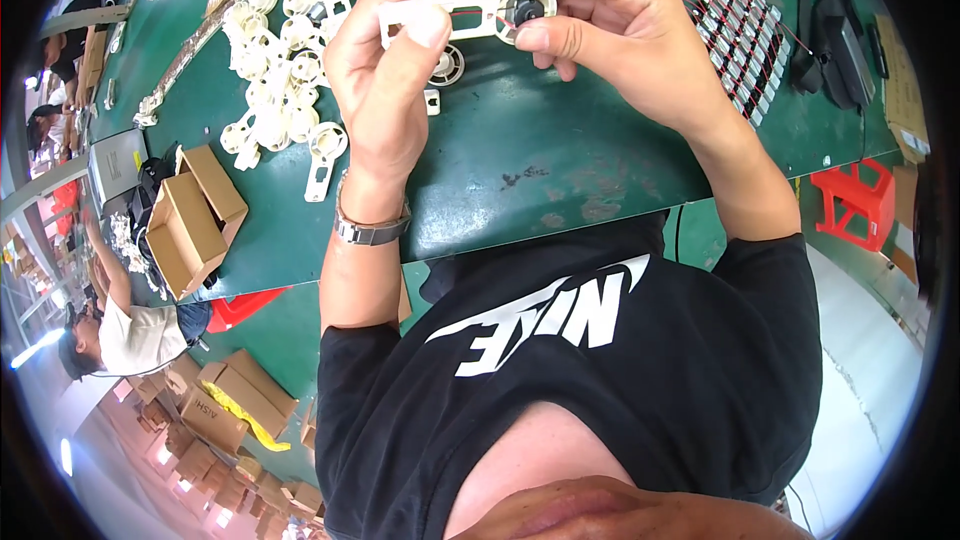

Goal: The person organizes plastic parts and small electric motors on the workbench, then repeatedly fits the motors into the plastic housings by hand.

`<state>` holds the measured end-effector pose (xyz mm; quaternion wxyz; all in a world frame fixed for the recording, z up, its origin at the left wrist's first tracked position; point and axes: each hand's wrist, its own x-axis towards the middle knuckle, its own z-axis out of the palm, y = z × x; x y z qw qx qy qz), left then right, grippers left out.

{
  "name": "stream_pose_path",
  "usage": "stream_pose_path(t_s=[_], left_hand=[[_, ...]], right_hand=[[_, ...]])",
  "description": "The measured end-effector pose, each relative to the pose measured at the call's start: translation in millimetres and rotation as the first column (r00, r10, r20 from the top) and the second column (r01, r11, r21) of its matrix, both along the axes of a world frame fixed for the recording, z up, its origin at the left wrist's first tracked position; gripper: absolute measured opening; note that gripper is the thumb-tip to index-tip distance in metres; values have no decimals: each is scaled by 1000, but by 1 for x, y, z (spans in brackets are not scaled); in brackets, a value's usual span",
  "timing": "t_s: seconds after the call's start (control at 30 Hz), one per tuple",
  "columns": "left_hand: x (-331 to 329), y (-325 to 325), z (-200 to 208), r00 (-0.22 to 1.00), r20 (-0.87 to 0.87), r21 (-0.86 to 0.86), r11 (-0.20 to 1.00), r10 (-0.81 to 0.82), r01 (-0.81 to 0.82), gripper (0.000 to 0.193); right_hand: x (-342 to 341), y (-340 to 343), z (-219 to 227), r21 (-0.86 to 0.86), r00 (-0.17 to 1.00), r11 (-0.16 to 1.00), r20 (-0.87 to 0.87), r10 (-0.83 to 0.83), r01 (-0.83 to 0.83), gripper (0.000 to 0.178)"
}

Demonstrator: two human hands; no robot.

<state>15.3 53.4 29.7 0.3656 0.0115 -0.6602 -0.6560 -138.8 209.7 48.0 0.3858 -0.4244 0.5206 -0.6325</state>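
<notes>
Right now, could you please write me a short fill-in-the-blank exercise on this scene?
The left hand grips a long cream plastic frame; its round black part sits beside the ____ hand.
A silver metal band circles the ____ wrist.
Heaped cream plastic parts lie on a ____ tabletop.

Missing words: right; left; green.

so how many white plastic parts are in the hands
1: a white plastic part, left hand at its slotted end, right hand at its round end; others may be hidden.
</notes>
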Motion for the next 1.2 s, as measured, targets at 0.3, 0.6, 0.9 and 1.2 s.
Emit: stream_pose_path(t_s=[0.3, 0.6, 0.9, 1.2], left_hand=[[2, 3, 3, 993, 8, -244, 963, 120, -114, 32], [6, -8, -10, 987, -38, -118, 980, 154, -158, 42], [6, -4, -12, 970, 36, -109, 966, 241, -235, 32], [2, -2, -9, 922, 89, -199, 914, 376, -353, 33]], right_hand=[[0, 3, 35, 200, 982, 978, 189, 21, -60, 46], [0, -8, 25, -373, 994, 922, -17, 105, -104, 46], [1, 6, 55, 341, 956, 940, 282, -76, -26, 35], [10, -1, 30, 110, 959, 957, -130, -252, 267, 39]])
